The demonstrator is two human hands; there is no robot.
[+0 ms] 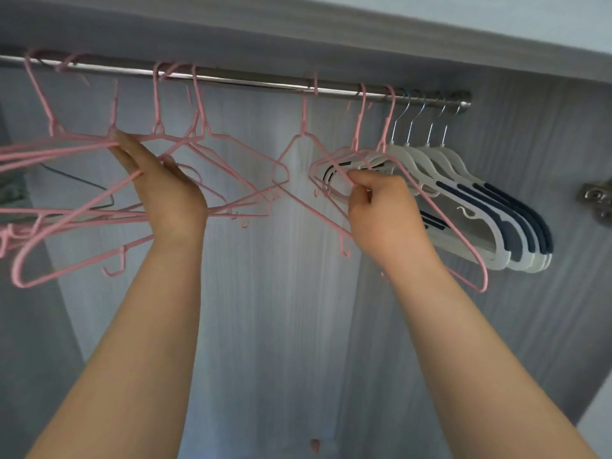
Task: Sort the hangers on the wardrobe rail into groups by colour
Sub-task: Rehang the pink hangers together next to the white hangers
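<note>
A steel wardrobe rail (251, 81) runs across the top. Several pink wire hangers (228, 140) hang along its left and middle. Several white hangers with dark blue grip strips (496, 207) hang bunched at the rail's right end. Two pink hangers (359, 127) hang just left of the white group. My left hand (159, 180) reaches into the tangled pink hangers, fingers extended against their shoulders. My right hand (381, 207) pinches the pink wire of the hangers beside the white ones.
The grey wood-grain back wall (281, 309) of the wardrobe fills the view. A metal hinge (597, 197) sits on the right side panel. A dark grey wire hanger (86, 185) shows behind the pink ones at left.
</note>
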